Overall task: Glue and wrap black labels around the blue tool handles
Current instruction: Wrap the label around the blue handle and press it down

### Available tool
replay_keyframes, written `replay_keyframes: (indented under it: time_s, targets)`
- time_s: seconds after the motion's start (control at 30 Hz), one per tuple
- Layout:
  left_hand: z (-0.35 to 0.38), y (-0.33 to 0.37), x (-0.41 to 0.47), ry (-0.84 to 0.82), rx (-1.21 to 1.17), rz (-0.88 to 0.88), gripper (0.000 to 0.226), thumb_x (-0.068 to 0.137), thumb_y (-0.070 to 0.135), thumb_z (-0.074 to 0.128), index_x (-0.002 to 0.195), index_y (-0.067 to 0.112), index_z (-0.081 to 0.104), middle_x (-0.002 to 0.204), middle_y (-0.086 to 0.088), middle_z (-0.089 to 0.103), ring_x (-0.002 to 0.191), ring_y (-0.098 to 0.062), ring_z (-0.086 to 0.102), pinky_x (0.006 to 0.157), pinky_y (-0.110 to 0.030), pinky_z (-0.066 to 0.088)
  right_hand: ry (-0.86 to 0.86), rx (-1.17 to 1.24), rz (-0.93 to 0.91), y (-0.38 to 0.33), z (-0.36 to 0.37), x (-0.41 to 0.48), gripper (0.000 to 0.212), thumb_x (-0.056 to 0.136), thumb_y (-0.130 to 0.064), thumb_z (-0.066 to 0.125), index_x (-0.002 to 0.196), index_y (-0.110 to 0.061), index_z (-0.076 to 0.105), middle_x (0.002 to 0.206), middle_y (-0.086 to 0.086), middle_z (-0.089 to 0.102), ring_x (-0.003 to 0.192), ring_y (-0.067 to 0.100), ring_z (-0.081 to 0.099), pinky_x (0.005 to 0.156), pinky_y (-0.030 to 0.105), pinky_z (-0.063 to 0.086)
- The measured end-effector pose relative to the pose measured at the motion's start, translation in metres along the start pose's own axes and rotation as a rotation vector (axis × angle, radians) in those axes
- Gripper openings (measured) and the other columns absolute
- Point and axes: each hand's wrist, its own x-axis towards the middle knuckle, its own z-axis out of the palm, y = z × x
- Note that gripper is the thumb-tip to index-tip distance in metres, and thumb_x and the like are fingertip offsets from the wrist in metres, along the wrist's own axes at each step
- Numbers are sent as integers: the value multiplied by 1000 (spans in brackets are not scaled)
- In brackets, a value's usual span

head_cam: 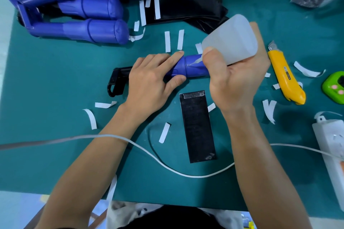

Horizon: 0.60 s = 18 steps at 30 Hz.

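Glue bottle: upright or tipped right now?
Tipped. The glue bottle points nozzle-down onto the blue handle, base raised away; the right hand grips it, the left hand holds the handle.

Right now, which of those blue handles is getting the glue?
The lone blue handle mid-mat: the left hand holds it and the right hand tips the glue bottle onto it. The other handles lie piled top left, untouched.

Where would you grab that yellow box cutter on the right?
By the middle of the yellow plastic utility knife, from above, across its narrow sides. It lies flat on the mat, and the metal blade tip sits at its far end, so probably keep off that.
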Motion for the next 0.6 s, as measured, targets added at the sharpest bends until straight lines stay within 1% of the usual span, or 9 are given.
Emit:
replay_keyframes:
  time_s: [0.13, 0.23, 0.4, 0.53, 0.6]
  targets:
    - [1, 0, 0, -1, 0, 4, 51, 100, 52, 65, 140, 21, 67, 117, -1, 72, 99, -25, 61, 83, -38, 41, -7, -4, -9, 2, -1, 1, 23, 83, -13, 71, 91, -18, 50, 75, 1, 47, 64, 30, 46, 52, 38, 44]
    - [0, 0, -1, -5, 0, 2, 51, 100, 52, 65, 140, 21, 67, 117, -1, 72, 100, -26, 62, 83, -39, 42, -7, -3, -13, 3, -1, 1, 24, 83, -13, 71, 90, -18, 49, 76, -1, 47, 64, 28, 46, 53, 37, 44]
    - [-1, 0, 0, -12, -4, 1, 51, 99, 52, 67, 140, 21, 67, 117, -1, 72, 99, -27, 63, 83, -40, 43, -9, -4, 5, 5, -1, -1, 20, 83, -14, 71, 88, -11, 52, 75, 7, 48, 64, 34, 47, 52, 42, 44]
    - [-2, 1, 0, -12, -2, -2, 52, 99, 52, 66, 140, 20, 67, 117, -1, 72, 99, -28, 63, 83, -40, 43, -4, -8, 0, 4, -2, 0, 21, 82, -12, 72, 87, -8, 52, 77, 1, 48, 65, 28, 47, 52, 36, 44]
    - [-2, 1, 0, -13, -1, -3, 52, 100, 52, 65, 140, 20, 67, 117, -1, 72, 99, -28, 63, 83, -40, 43, -6, -6, -4, 3, -2, 0, 20, 82, -13, 71, 87, -11, 52, 77, -1, 48, 65, 27, 47, 53, 32, 44]
